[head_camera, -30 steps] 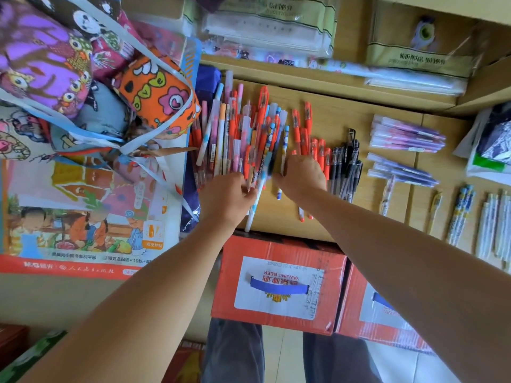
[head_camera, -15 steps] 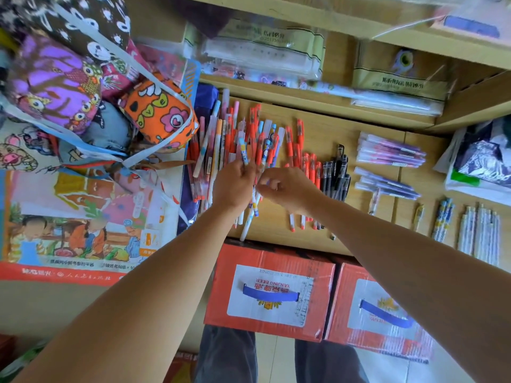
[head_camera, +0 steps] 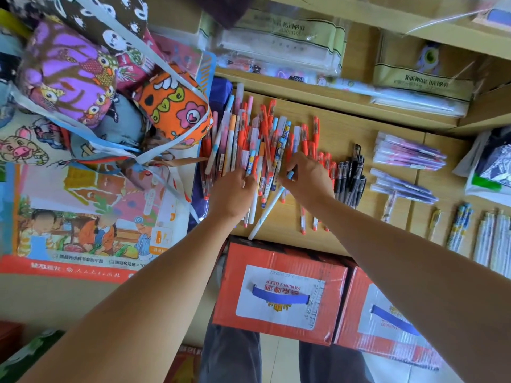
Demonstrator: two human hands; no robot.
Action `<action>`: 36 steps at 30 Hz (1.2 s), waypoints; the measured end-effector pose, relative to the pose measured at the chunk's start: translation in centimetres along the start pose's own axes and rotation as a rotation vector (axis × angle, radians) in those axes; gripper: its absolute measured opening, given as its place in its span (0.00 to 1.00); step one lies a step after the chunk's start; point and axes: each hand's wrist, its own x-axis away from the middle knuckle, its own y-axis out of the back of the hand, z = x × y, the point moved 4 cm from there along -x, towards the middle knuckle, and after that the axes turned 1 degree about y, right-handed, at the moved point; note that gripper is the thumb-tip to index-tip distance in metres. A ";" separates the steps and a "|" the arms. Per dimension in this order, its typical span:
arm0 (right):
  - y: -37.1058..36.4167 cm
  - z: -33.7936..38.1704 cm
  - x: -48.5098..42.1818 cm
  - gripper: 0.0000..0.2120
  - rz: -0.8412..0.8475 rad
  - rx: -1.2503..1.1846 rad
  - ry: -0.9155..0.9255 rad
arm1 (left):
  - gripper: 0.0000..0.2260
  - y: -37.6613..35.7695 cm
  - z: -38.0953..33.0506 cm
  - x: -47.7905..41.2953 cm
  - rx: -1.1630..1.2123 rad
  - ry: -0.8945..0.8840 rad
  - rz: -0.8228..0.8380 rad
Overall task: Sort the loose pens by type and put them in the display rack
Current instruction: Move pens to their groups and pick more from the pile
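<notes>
A mixed pile of loose pens [head_camera: 249, 134], mostly red, white and patterned, lies on the wooden shelf [head_camera: 340, 128]. My left hand [head_camera: 232, 194] is at the pile's near edge and pinches a white pen with a blue cartoon print [head_camera: 250, 161]. My right hand [head_camera: 308, 179] is just to its right, fingers curled round a long white pen with a light-blue cap [head_camera: 265, 214] that slants down toward the shelf's front edge. Sorted rows lie to the right: red pens [head_camera: 318, 158], black pens [head_camera: 352, 175], purple pens [head_camera: 406, 150].
Patterned fabric pouches [head_camera: 171, 106] and a picture poster [head_camera: 83, 217] crowd the left. More pen rows [head_camera: 495, 241] lie at the far right. Two red cartons [head_camera: 276, 294] stand below the shelf's front edge. Packaged goods [head_camera: 276, 42] fill the upper shelf.
Both hands stayed at the pile's near edge and drew slightly apart. The blue-print pen in my left hand sits lower in the pile, and my right hand now holds the long white pen.
</notes>
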 end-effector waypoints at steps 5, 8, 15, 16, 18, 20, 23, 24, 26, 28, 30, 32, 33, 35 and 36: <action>1.5 0.4 -1.0 0.10 -0.099 -0.160 -0.053 | 0.19 0.3 0.6 0.2 0.036 -0.010 -0.007; 2.0 0.5 -1.7 0.10 -0.125 -0.118 -0.027 | 0.15 0.4 0.6 0.1 0.044 -0.030 -0.023; 1.9 0.8 -3.0 0.07 -0.126 0.027 -0.028 | 0.15 0.4 0.2 -0.6 0.103 -0.025 -0.011; 2.1 0.5 -2.9 0.07 -0.131 0.050 -0.030 | 0.15 0.4 0.4 -0.6 0.134 -0.020 -0.002; 2.3 -0.1 -2.8 0.07 -0.127 0.104 -0.035 | 0.16 0.4 0.6 -0.7 0.183 -0.009 0.004; 2.3 -0.3 -2.9 0.07 -0.124 0.140 -0.034 | 0.17 0.5 0.7 -0.7 0.209 0.001 0.004; 2.3 0.2 -3.4 0.12 -0.177 0.139 -0.049 | 0.15 0.7 0.4 -0.9 0.207 -0.005 -0.009; 2.3 0.4 -3.6 0.14 -0.192 0.154 -0.059 | 0.14 0.7 0.4 -0.9 0.209 -0.010 -0.011; 2.3 0.5 -4.0 0.18 -0.194 0.183 -0.077 | 0.14 0.6 0.4 -0.9 0.234 -0.008 0.000; 2.1 0.8 -4.6 0.21 -0.167 0.165 -0.065 | 0.15 0.6 0.8 -1.0 0.269 0.010 0.013; 1.6 1.2 -5.3 0.27 -0.087 0.155 -0.045 | 0.15 0.6 1.1 -1.3 0.295 0.025 0.021; 1.3 1.4 -5.8 0.32 -0.010 0.169 -0.072 | 0.14 0.6 1.2 -1.4 0.303 0.029 0.025; 1.3 1.5 -6.0 0.32 0.013 0.183 -0.088 | 0.15 0.6 1.2 -1.4 0.305 0.026 0.024; 1.5 1.6 -6.2 0.30 0.027 0.182 -0.103 | 0.17 0.6 1.1 -1.4 0.312 0.024 0.021; 1.6 1.5 -6.2 0.28 0.025 0.158 -0.109 | 0.18 0.6 1.1 -1.5 0.315 0.029 0.021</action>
